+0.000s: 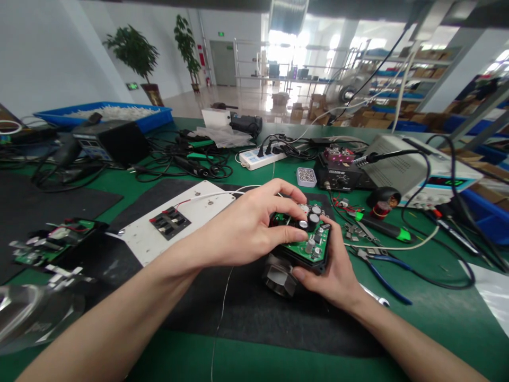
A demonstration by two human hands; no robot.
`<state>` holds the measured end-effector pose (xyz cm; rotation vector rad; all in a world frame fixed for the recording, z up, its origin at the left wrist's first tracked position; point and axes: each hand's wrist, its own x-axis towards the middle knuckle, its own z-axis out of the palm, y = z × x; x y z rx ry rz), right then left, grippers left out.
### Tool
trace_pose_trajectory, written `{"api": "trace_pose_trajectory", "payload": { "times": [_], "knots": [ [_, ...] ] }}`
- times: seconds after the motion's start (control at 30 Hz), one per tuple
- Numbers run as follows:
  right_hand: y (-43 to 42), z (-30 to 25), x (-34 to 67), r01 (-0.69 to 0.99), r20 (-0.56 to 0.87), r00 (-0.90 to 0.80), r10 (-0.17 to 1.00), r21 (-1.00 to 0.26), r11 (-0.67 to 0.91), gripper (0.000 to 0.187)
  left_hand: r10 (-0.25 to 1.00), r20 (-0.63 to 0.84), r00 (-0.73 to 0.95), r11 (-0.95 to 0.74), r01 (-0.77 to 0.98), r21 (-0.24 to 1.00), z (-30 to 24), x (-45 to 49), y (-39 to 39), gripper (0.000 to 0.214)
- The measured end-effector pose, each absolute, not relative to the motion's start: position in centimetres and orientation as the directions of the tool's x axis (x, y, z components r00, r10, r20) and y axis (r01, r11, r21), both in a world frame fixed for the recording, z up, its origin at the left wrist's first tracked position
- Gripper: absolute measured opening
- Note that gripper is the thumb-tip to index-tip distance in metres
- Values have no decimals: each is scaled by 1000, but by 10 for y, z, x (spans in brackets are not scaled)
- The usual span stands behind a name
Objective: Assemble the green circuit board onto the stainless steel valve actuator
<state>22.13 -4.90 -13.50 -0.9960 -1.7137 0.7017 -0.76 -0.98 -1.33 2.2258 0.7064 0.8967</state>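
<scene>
In the head view, the left hand (250, 225) reaches over a circuit board (318, 245) from its left side, fingers curled and thumb extended. Its thumb and fingertips come together around a black capacitor (303, 225) with a silver top; whether they truly pinch it or merely rest against it, I cannot tell. The right hand (338, 270) grasps the black housing (304, 259) that carries the board, thumb across the near edge and fingers along the right side. The housing is tilted above the black mat (238, 307), with a metal hex fitting (280, 276) just below it.

The left hand covers the board's left part, and its wrist and forearm hide some of the mat and the near edge of a white plate (137, 239). A dark slotted part (170, 223) lies on that plate. To the right, blue-handled pliers (385, 285) lie near the right hand, and a wrench (376, 296) shows partly behind its wrist. Beyond are a green-and-black screwdriver (382, 227), a small tray of metal bits (306, 177), a power strip (254, 159) and a bench power supply (417, 170).
</scene>
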Motion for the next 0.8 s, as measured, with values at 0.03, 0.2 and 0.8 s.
{"api": "trace_pose_trajectory", "payload": {
  "times": [0.03, 0.2, 0.8],
  "knots": [
    [-49, -135, 221, 292, 463, -167, 871, -820, 492, 96, 674, 405, 618, -651, 238, 721, -14, -8, -9, 10],
    [-48, -134, 221, 281, 438, -164, 884, -838, 468, 95, 670, 408, 620, -677, 284, 679, -11, -8, -11, 9],
    [-50, -133, 221, 277, 399, -162, 903, -859, 430, 98, 607, 500, 618, -792, 417, 446, -7, -5, -25, 7]
  ]
}}
